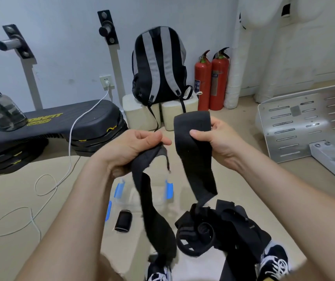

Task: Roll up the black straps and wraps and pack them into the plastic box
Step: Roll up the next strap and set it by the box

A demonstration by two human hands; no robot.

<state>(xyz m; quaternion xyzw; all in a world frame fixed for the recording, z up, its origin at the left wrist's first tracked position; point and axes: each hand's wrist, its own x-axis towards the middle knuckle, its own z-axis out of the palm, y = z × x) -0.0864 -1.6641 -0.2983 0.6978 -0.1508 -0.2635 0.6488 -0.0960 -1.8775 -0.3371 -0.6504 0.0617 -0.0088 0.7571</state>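
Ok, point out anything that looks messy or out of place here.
The heap of straps by the right shoe lies tangled, unrolled. The left hand grips a strap that hangs twisted; the right hand grips a wrap, also unrolled. A white cable trails in loose loops at left.

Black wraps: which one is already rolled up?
The small wrap down beside the blue clip. It is a tight roll; the narrow strip in the left hand and the wide strip in the right hand hang loose, and the pile is tangled.
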